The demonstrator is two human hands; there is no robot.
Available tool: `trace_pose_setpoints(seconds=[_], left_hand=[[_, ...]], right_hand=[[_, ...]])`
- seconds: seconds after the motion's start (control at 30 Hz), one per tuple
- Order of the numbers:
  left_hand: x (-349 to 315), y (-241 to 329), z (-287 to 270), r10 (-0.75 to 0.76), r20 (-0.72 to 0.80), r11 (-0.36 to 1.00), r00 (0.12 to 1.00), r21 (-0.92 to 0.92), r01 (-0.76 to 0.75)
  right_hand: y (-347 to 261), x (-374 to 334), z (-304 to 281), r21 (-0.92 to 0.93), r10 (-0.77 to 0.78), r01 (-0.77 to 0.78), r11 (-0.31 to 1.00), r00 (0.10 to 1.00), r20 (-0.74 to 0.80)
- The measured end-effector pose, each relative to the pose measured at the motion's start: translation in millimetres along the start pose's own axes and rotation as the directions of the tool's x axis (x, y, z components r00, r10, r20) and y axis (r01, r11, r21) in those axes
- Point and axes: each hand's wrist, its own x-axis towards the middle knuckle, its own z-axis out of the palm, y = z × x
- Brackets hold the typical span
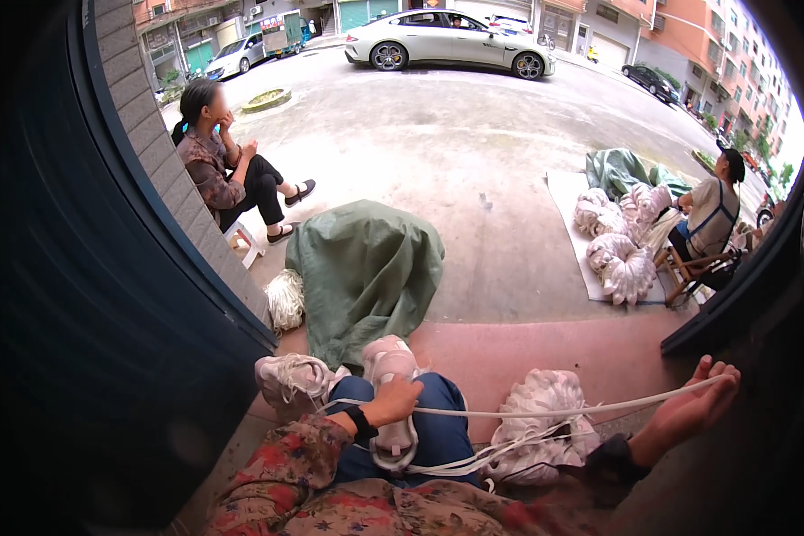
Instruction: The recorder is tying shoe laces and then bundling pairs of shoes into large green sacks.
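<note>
Steadying the pale pink-and-white sneaker [389, 360] on the blue-trousered lap [444, 400], lower centre of the frame, seemed key to an even pull. The left hand [393, 401] bent over its upper, grip unclear; the right hand [695, 409], lower right, held the flat white lace [509, 414] taut in curled fingers. Avoiding snags on the pale pink shoe bundle [542, 399] alongside seemed wise.

Shoe [389, 359], pale pink, on the lap, under left hand [393, 402]. Lace [545, 414], white, stretched to right hand [695, 404]. Green cover [366, 263], draped, beyond. Car [451, 41], pale, on the street.
</note>
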Motion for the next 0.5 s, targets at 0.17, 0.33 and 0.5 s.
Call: trace_pose_setpoints(seconds=[0.17,0.33,0.5], left_hand=[[-11,-35,7,-0.084,-0.189,0.995,0.978,0.03,0.092],[-37,-59,-19,-0.149,-0.296,0.983,0.944,-0.151,0.108],[-68,-61,-10,-0.272,-0.202,0.956,0.941,-0.17,0.24]], right_hand=[[15,57,-14,-0.168,-0.102,0.112,0.979,0.993,0.062],[54,66,-33,-0.096,0.235,-0.214,0.972,0.888,0.396],[88,-79,17,-0.231,0.756,-0.768,0.598,0.444,0.48]])
